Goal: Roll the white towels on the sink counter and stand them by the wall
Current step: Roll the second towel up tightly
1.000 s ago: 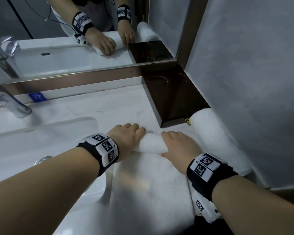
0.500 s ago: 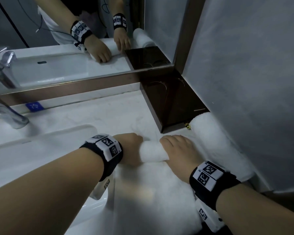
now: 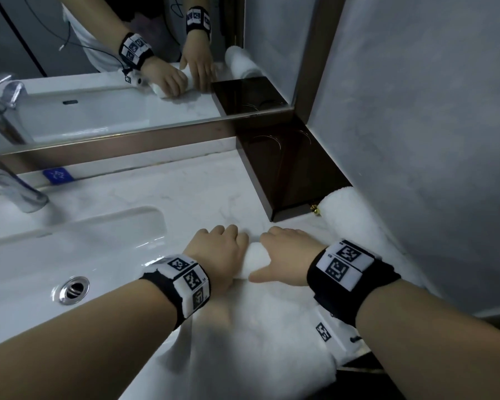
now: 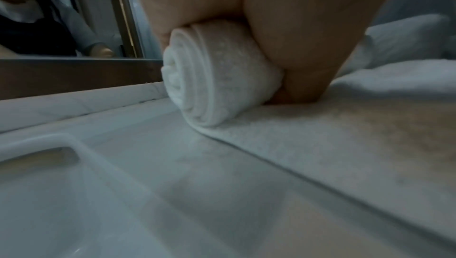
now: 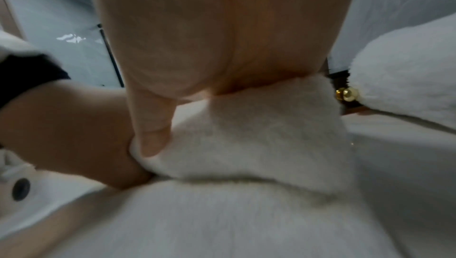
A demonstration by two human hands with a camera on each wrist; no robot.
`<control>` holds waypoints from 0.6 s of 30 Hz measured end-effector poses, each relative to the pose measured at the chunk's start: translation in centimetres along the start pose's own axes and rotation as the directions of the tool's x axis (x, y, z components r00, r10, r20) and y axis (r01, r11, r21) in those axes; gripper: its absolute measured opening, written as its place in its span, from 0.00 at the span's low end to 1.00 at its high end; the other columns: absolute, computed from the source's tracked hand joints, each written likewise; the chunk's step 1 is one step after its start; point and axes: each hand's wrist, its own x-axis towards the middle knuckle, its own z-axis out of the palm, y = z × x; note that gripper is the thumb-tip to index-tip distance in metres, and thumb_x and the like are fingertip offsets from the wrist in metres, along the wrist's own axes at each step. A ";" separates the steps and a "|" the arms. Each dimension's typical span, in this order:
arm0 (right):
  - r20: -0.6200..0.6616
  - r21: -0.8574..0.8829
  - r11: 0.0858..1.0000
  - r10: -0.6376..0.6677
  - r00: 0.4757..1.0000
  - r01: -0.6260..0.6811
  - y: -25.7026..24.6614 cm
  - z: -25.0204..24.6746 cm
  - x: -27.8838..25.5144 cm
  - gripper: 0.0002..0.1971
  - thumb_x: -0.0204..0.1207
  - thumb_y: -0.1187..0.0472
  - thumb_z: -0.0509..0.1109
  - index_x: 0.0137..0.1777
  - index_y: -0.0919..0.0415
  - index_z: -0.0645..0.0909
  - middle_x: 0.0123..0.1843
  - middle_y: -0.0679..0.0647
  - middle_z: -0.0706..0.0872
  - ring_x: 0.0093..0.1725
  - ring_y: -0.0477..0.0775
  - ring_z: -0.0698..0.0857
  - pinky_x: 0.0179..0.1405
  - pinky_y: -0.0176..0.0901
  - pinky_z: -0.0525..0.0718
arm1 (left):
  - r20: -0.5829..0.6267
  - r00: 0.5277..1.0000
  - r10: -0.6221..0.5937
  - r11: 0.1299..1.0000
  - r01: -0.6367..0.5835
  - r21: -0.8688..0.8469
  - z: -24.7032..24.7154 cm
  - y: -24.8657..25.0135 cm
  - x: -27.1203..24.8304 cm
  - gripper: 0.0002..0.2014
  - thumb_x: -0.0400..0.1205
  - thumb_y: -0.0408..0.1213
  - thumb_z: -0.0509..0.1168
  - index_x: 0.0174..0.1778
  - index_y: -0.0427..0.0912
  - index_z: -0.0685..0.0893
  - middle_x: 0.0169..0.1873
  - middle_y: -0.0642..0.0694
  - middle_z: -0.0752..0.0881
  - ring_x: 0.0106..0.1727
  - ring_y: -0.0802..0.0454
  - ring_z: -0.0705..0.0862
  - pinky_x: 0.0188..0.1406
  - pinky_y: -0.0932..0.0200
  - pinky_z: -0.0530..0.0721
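Half-rolled white towel (image 3: 254,256) lies on the sink counter (image 3: 185,197), roll's long axis running left-right, unrolled part trailing toward the person. Left hand (image 3: 217,255) curls over the roll's left end, thumb behind it; right hand (image 3: 289,255) curls over the right end, thumb pressed into the terry. Spiral end faces the basin (image 3: 70,255). Finished rolled towel (image 3: 355,223) lies beside the wall (image 3: 416,140), probably touching the dark wooden box (image 3: 292,168). Wristband markers hold no readable text.

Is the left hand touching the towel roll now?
Touching. The left wrist view shows the left hand lying over the towel roll with no gap; the head view agrees.
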 end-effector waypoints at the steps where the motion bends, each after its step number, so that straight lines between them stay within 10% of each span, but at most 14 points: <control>1: 0.028 0.026 1.000 -0.001 1.000 0.000 -0.1 -0.2 0.1 0.33 0.69 0.32 0.69 0.65 0.56 0.74 0.61 0.53 0.76 0.59 0.56 0.78 0.56 0.47 0.75 | -0.011 1.000 0.012 1.000 -0.012 0.018 0.1 0.0 -0.2 0.23 0.77 0.46 0.67 0.65 0.45 0.68 0.61 0.45 0.74 0.58 0.44 0.77 0.49 0.52 0.73; 9: 0.046 -0.023 1.000 -0.010 0.999 0.011 0.2 0.7 0.2 0.27 0.69 0.35 0.71 0.55 0.54 0.70 0.57 0.52 0.77 0.54 0.56 0.77 0.53 0.54 0.80 | -0.049 0.998 0.027 0.996 -0.023 0.083 0.6 0.4 -1.6 0.22 0.75 0.42 0.65 0.62 0.43 0.66 0.59 0.44 0.72 0.54 0.43 0.75 0.45 0.51 0.65; 18: -0.249 -0.216 0.976 -0.067 0.966 0.012 -0.9 3.6 -0.9 0.25 0.74 0.40 0.71 0.61 0.56 0.71 0.56 0.54 0.81 0.52 0.59 0.82 0.45 0.50 0.69 | -0.064 0.996 0.057 0.982 -0.068 -0.178 0.6 0.2 -2.8 0.28 0.76 0.58 0.57 0.69 0.51 0.68 0.58 0.53 0.77 0.58 0.48 0.80 0.53 0.52 0.74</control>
